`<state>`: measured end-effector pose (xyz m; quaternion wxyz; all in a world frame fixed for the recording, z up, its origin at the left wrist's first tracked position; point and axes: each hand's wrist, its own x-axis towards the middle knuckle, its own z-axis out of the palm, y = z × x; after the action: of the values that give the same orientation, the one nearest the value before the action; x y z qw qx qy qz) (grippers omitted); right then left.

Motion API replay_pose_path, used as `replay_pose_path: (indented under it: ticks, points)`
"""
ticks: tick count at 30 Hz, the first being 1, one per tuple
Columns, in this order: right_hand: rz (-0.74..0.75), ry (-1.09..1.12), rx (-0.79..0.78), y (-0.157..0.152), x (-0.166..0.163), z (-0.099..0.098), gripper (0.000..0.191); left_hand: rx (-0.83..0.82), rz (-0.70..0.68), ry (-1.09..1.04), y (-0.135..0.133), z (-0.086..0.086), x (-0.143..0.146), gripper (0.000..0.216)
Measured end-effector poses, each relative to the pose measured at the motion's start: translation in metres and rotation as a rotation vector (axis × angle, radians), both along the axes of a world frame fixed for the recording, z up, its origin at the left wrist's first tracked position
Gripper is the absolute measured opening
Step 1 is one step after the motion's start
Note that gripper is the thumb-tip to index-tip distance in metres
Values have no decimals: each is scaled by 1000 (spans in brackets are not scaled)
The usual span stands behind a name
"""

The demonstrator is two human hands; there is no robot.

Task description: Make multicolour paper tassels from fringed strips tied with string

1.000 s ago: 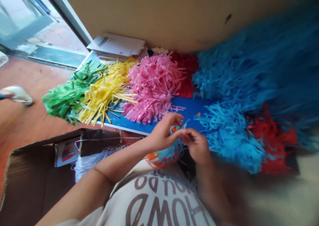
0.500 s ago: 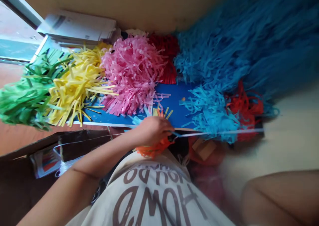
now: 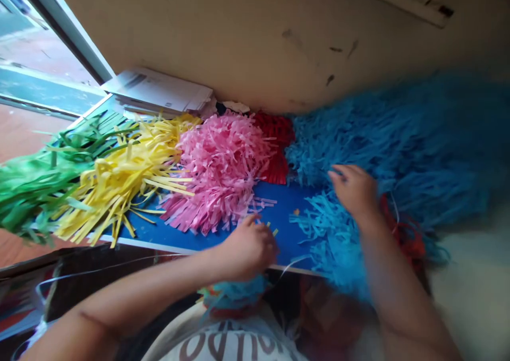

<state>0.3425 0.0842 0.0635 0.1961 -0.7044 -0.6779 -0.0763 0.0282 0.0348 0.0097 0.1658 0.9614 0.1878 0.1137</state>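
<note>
My left hand (image 3: 249, 248) is closed round a bundle of blue and orange paper fringe (image 3: 235, 296) at the near edge of the blue table (image 3: 207, 239). A thin white string (image 3: 290, 264) runs out from that hand. My right hand (image 3: 354, 190) rests with its fingers spread on the light blue fringe pile (image 3: 330, 233), at the foot of a large blue fringe heap (image 3: 406, 132). Red fringe (image 3: 406, 233) shows just right of my wrist.
Along the table lie heaps of green (image 3: 35, 180), yellow (image 3: 119, 175), pink (image 3: 219, 164) and red (image 3: 274, 138) fringe. White papers (image 3: 159, 90) are stacked at the back by the beige wall (image 3: 239, 32). A dark cardboard box (image 3: 79, 281) with string stands at lower left.
My right hand, out of view half a second ago while a string was stretched taut, has come onto the light blue fringe. The left hand stays closed on the bundle at the table edge.
</note>
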Motion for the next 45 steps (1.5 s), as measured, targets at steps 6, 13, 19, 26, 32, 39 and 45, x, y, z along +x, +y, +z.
replay_pose_path:
  ticks: [6, 13, 19, 26, 32, 39, 45]
  points:
    - [166, 170, -233, 162, -93, -69, 47, 189, 109, 163, 178, -10, 56, 27]
    - [-38, 127, -287, 190, -17, -93, 39, 195, 360, 207, 272, -34, -14, 47]
    - [-32, 69, -199, 197, -45, -85, 48, 189, 460, 217, 296, -44, -39, 43]
    - [206, -13, -401, 234, -100, -94, 39, 195, 470, 232, 320, -49, -36, 48]
    - [222, -25, -424, 235, -110, -103, 28, 223, 464, 164, 324, -42, -36, 54]
    - [124, 150, -387, 240, -91, -104, 21, 215, 500, 123, 312, -25, -35, 60]
    - [72, 439, -279, 235, -50, -95, 24, -159, 493, -494, 282, -3, 6, 26]
